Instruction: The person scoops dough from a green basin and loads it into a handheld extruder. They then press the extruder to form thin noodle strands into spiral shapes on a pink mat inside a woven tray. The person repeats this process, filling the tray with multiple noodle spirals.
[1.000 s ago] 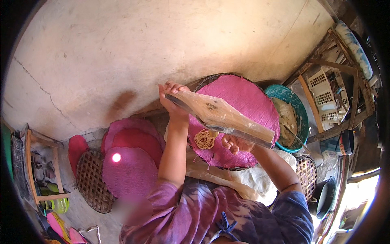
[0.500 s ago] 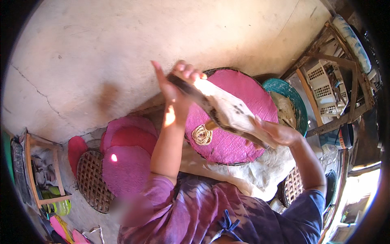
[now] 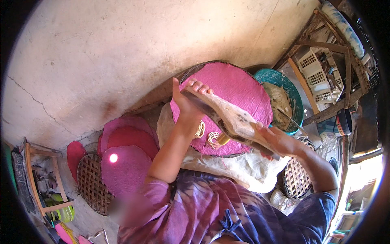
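Note:
A long pale wooden board [image 3: 233,112], dark along its lower edge, slants down to the right between my hands. My left hand [image 3: 187,99] grips its upper left end, fingers curled over the top edge and thumb sticking up. At the lower right end my right hand [image 3: 276,140] is wrapped round it. A short brass-coloured tube [image 3: 223,139] shows under the board. Below lies a large round tray covered in pink cloth [image 3: 239,83]. On that cloth are two coils of thin yellowish strands, one beside the tube [image 3: 213,140] and another coil [image 3: 199,129] partly behind my left forearm.
A teal basin [image 3: 298,95] holding pale dough and a stick stands right of the tray. White sheeting [image 3: 252,168] lies under the tray. Woven baskets [image 3: 91,177] and pink round covers [image 3: 128,171] are at left. A wooden rack [image 3: 347,77] with a white crate stands right; a wall rises beyond.
My hands and the board have shifted right and down over the pink cloth. A second coil now shows beside my left forearm. The view has shifted slightly.

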